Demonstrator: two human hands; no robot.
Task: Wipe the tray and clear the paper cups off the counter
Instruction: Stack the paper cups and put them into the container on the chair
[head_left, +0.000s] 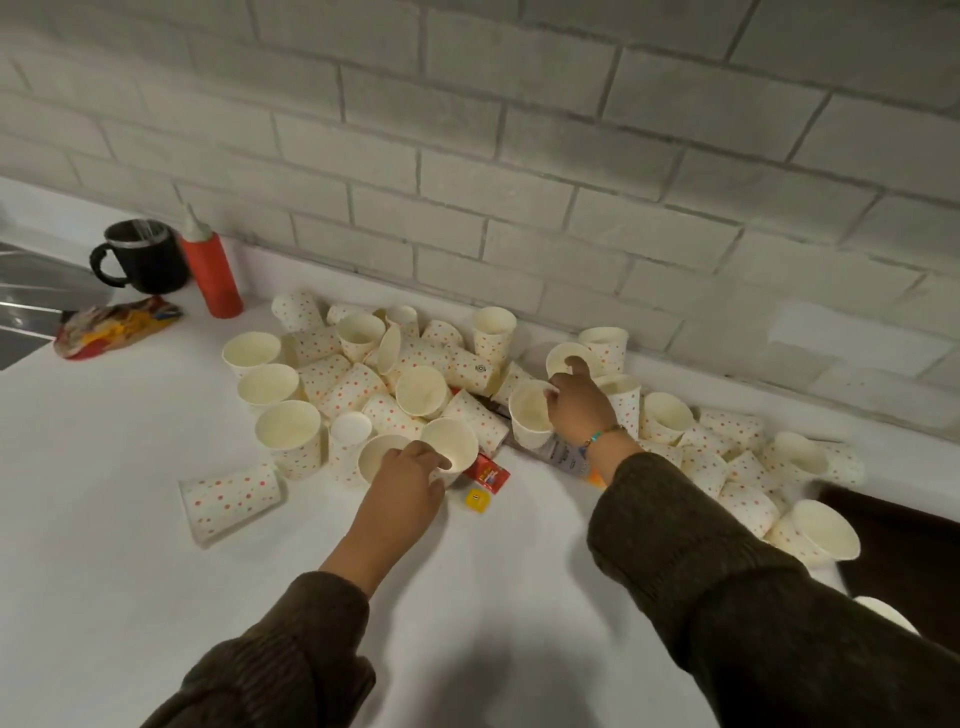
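Paper, white with pale red dots, was everywhere: the cups (415, 374) lay heaped along the foot of the wall, some upright, many tipped on their sides, one (231, 499) lying alone nearer the front edge. Both hands had gone in at once, which suited a clearing job — two cups taken per reach rather than one.

The left hand (400, 488) had its fingers hooked over the rim of an upright cup (452, 441) at the near edge of the heap, thumb outside, pinching the wall. A second open cup (376, 457) stood touching it, likely to be nested. The right hand (579, 400) reached deeper, fingers curled and pinching the rim of a cup (530, 410), with the forefinger lifted toward another (569, 358) behind. Grabbing by the rim made sense: the walls are thin and would crush under a squeeze.

Among the cups lay small packets — a red one (488, 474), a yellow one (475, 501) — and a grey sachet (563, 454) under the right wrist.

No tray could be made out, so the wiping looked not yet begun.

The counter (130, 597) was plain white and smooth, backed by a grey-white brick wall (519, 130). At the far left stood a black mug (143, 254), a red squeeze bottle (210, 270) and a crumpled wrapper (114, 327), beside a steel sink (31, 296). A dark gap (893, 551) opened at right.
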